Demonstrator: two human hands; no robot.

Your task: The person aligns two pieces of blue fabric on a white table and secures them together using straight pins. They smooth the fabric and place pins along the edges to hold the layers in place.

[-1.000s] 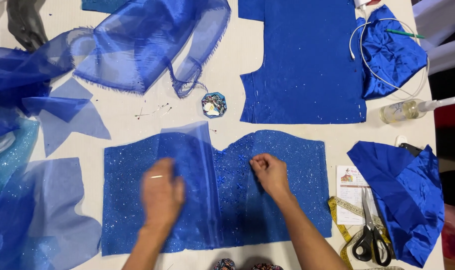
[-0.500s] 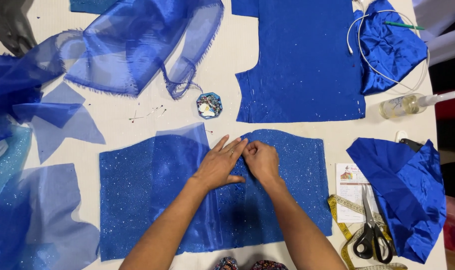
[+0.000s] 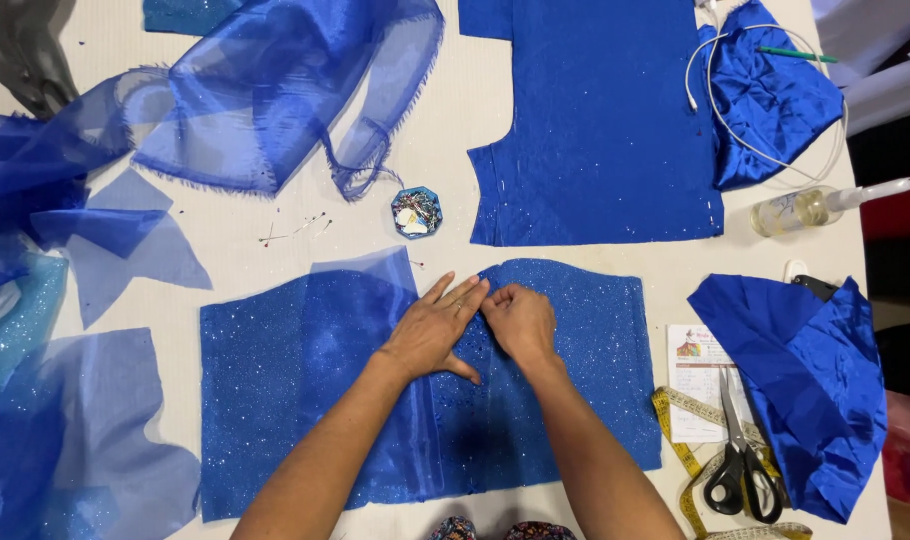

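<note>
Glittered blue fabric panel (image 3: 595, 380) with sheer overlay (image 3: 345, 340), lower centre of frame, flat on white desk (image 3: 455, 130).
Left hand (image 3: 437, 330) pressed flat, fingers spread and released; right hand (image 3: 520, 322) just beside, fingers curled, pinching at the panel's top edge. Probably light, limp, slippery between layers; best held at edges, palm down. Pin dish (image 3: 416, 212) above; scissors (image 3: 740, 470) lower right.

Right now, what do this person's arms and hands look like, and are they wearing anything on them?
Both forearms are bare, with no sleeves or gloves showing anywhere up to the bottom edge of the picture. The left hand seems to carry a thin ring on one finger. The right hand shows no ring or watch that I can make out.
</note>
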